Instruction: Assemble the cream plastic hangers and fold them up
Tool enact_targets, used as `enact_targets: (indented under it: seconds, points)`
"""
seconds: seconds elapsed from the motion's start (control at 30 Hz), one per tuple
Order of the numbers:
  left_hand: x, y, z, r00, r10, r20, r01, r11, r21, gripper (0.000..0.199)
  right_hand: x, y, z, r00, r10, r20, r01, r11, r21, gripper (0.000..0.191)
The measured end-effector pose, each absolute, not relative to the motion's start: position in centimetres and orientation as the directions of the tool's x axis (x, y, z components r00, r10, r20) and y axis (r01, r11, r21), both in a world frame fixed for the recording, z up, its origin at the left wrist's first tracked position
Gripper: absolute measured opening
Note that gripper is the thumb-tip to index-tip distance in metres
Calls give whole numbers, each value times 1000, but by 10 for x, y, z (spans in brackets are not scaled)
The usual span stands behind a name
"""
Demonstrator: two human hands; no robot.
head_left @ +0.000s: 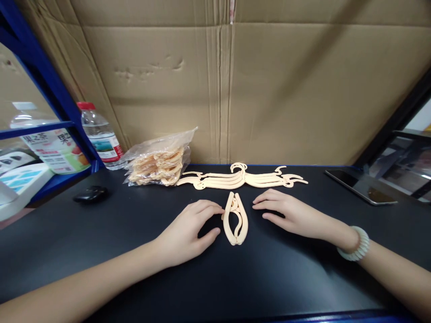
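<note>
A cream folding clothes hanger (244, 224) lies folded up on the black table, its hook tucked between its two arms. My left hand (191, 231) rests just left of it, fingers apart, with the fingertips at or touching its left edge. To its right, my right hand (286, 211) lies palm down with spread fingers, a small gap away from the hanger. Behind both hands, several unfolded cream hangers (222, 181) lie stacked in a row, hooks toward the back.
A clear plastic bag of cream hangers (158, 163) sits at the back left, near a red-capped water bottle (101, 139). A black mouse (90, 194) is at left, a phone (358, 186) at right. Cardboard (161, 89) walls the back; a blue shelf frame (72, 188) stands left.
</note>
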State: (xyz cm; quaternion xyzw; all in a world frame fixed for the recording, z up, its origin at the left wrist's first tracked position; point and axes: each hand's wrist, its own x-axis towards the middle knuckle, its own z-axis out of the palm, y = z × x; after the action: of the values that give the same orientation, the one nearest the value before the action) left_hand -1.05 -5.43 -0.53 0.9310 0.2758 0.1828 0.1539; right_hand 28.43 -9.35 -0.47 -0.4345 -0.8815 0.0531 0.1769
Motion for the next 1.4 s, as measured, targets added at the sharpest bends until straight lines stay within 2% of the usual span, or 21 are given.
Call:
enact_targets:
  seconds: [0.37, 0.57, 0.7, 0.8, 0.9, 0.97, 1.17, 1.4]
  points:
    - [-10, -55, -4, 782, 570, 253, 456, -800, 390, 34, 286, -93, -6, -539, 789, 296, 753, 609, -252, 28]
    - [-10, -54, -4, 781, 566, 262, 451, -803, 390, 35, 313, -78, -6, -436, 800, 411, 819, 542, -187, 27]
    - [-12, -57, -1, 797, 531, 288, 410, -826, 388, 50, 334, -67, -11, -339, 802, 492, 866, 470, -169, 29]
    - [-14, -59, 3, 878, 429, 215, 338, -871, 358, 60, 341, -61, -16, -327, 809, 488, 883, 446, -146, 30]
    - [-15, -60, 4, 916, 383, 121, 328, -887, 326, 56, 342, -58, -21, -354, 825, 440, 889, 443, -117, 29]
    - [-15, -59, 3, 912, 395, 113, 345, -886, 309, 53, 341, -57, -23, -359, 832, 424, 894, 437, -100, 31]
    - [-14, -58, 2, 894, 409, 181, 356, -896, 267, 41, 334, -55, -24, -343, 835, 430, 894, 431, -123, 25]
    - [-14, -58, 1, 865, 420, 273, 329, -888, 322, 38, 335, -53, -26, -332, 829, 451, 857, 465, -223, 18]
